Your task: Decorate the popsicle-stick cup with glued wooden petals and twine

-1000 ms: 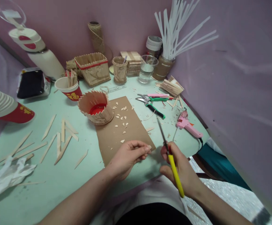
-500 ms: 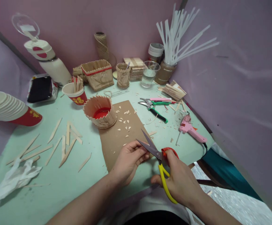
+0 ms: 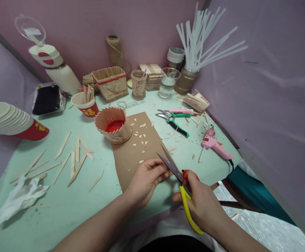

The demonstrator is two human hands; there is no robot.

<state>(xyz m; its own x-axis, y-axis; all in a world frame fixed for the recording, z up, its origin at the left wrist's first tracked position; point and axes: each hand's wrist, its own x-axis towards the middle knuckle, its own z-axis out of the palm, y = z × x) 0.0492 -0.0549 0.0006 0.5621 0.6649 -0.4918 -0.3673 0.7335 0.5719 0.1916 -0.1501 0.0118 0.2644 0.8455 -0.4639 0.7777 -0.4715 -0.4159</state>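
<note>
Scissors [image 3: 179, 174], blades spread, are gripped by the right hand [image 3: 202, 196] at the fingertips of the left hand [image 3: 150, 179], where what seems a small pale chip [image 3: 168, 162] is pinched, presumably for steadiness; wood slivers [image 3: 143, 152] are scattered on cardboard [image 3: 123, 154], likely for easy gathering.

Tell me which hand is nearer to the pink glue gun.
Right. The right hand, gripping scissors, is on the near side of the pink glue gun, to its left; the left hand is farther left, at the near edge of the brown cardboard.

Red-and-yellow-handled scissors [image 3: 179, 175] in the right fingers [image 3: 193, 180], beside the left fingers [image 3: 159, 170]
</note>
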